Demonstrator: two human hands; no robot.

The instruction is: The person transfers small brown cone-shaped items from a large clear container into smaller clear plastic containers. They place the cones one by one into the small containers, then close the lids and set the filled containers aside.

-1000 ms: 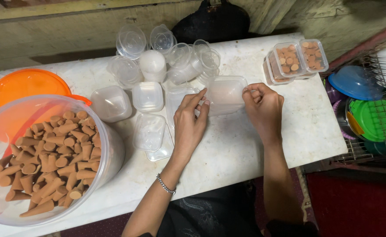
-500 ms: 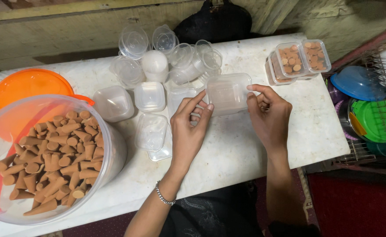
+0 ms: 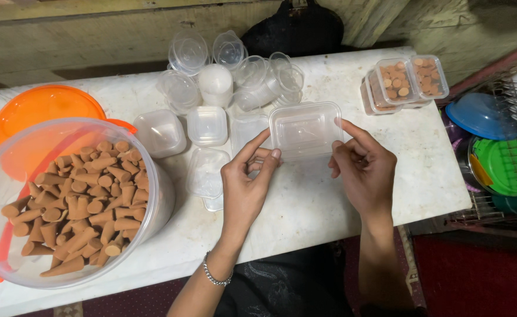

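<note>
Clear plastic: an empty rectangular tub [image 3: 305,130] is pinched at its near rim by the left hand [image 3: 246,185] and right hand [image 3: 361,170], lifted level, mouth up. The big tub of brown cones [image 3: 64,199] sits within reach on the white table [image 3: 305,205].

Bare tabletop [image 3: 323,199] lies open near the hands; empty clear tubs [image 3: 208,126] crowd behind, and the cone-filled bucket [image 3: 64,199] blocks the left.

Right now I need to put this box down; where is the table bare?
Bare table lies below the clear box, between the left hand and right hand, and on toward the right edge. The back is crowded with empty tubs and cups.
</note>
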